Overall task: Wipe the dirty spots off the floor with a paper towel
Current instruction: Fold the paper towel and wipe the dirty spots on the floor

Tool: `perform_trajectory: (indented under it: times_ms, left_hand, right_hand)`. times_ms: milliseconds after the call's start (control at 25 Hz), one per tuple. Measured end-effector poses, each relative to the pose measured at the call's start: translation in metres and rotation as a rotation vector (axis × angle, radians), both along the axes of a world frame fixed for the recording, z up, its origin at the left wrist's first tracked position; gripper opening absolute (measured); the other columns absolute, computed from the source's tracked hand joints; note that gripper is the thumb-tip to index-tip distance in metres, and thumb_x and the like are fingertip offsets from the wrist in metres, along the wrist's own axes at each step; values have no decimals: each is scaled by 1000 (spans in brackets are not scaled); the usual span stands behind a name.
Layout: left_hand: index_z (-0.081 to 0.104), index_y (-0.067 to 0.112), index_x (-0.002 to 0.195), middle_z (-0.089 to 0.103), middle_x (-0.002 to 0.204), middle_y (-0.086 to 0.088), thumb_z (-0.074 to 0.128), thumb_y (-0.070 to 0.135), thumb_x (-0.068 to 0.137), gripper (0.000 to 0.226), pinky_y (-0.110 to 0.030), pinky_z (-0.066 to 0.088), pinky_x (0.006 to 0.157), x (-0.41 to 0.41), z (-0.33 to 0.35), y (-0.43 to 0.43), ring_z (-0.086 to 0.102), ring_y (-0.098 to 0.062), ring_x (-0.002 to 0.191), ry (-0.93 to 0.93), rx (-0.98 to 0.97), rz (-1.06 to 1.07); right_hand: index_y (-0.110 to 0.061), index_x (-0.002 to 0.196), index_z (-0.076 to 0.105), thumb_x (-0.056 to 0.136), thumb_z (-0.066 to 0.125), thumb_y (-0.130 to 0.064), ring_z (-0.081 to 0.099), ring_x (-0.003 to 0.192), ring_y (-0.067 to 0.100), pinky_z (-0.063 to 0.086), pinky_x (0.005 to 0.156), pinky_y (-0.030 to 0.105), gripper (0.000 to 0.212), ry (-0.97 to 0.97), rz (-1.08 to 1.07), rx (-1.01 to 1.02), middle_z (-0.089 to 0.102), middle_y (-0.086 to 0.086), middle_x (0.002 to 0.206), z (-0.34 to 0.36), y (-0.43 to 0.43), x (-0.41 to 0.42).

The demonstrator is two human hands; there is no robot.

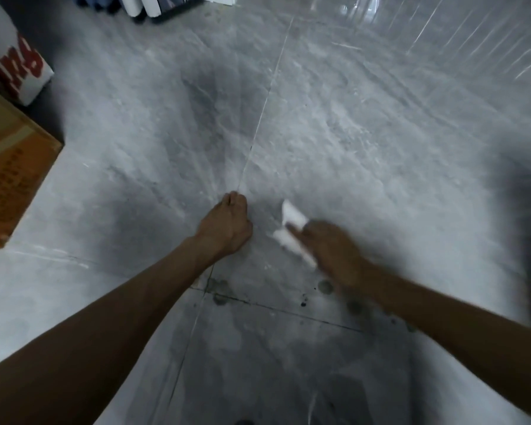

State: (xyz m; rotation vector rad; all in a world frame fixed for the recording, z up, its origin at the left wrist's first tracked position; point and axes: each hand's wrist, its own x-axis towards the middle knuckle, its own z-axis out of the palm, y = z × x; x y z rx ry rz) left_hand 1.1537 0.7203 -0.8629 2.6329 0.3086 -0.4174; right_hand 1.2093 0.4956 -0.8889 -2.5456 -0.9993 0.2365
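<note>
only one paper towel [292, 216]; right hand [331, 253] holds

Grey marbled floor [365, 154] crossed by pale grout lines [267, 99]; a cardboard box [10, 179] stands at its left edge; light streaks its far-right corner.

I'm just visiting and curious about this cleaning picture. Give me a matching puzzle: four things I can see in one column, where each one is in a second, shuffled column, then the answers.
Column one
1. paper towel
2. left hand
3. cardboard box
4. dark spots

Column two
a. at the left edge of the view
b. on the floor between the two forearms
c. gripped by the right hand
d. resting on the floor, holding nothing

Pairs: 1-c, 2-d, 3-a, 4-b
</note>
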Motion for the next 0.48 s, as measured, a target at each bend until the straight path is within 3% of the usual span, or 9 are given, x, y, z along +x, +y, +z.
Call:
perform_trajectory:
  times_ms: [80,120,160,240,320,360,400,480]
  left_hand:
    - [39,-9,120,44,129,-31,42,11,93,34,-40,37,91,-2,2,-2,48,-43,114,-11,-19,-4]
    - [41,-9,116,47,123,-30,44,10,92,31,-38,37,85,-5,3,-5,50,-42,109,-29,-31,-16]
    - [43,-9,111,50,116,-29,45,8,91,26,-36,35,78,-9,3,-11,52,-41,103,-55,-43,-36]
    - [45,-7,103,55,104,-26,45,7,91,18,-33,31,71,-17,3,-28,54,-37,92,-96,-62,-100]
    - [44,-8,106,56,104,-25,46,8,90,22,-34,33,73,-20,3,-53,54,-36,92,-96,-95,-187]
    - [44,-8,108,56,105,-25,47,9,90,25,-35,36,76,-19,3,-65,53,-37,95,-81,-115,-228]
    - [44,-6,107,55,105,-23,47,9,90,23,-35,37,79,-17,2,-75,53,-37,98,-66,-134,-259]
    - [45,-1,101,52,108,-22,47,9,90,16,-35,35,89,-11,0,-93,50,-37,108,-44,-123,-307]
  right_hand:
    - [-33,103,74,85,62,-46,66,63,16,56,59,31,25,14,295,-29,72,-7,81,0,-5,-61]
    - [-24,114,71,84,65,-37,67,68,20,55,63,29,33,-96,489,-106,72,-2,89,-3,-14,-74]
    - [-21,119,69,84,63,-34,67,74,22,54,68,28,38,-76,569,-153,72,1,95,-5,-23,-76]
    - [-32,113,70,87,49,-54,67,84,17,53,77,29,40,39,396,-59,72,-3,99,13,-38,-59]
    - [-41,100,69,77,51,-78,67,74,1,52,71,19,47,-152,54,-106,73,-15,87,19,-80,-20]
    - [-42,98,69,79,52,-75,66,72,-2,49,66,13,42,-166,-101,-138,72,-17,84,27,-107,-2]
    - [-40,103,69,89,51,-62,66,77,3,48,67,15,32,-104,-224,-133,71,-12,87,31,-139,8]
    - [-27,128,60,100,45,-25,61,99,24,47,80,29,32,-84,-378,-258,64,7,110,27,-210,7]
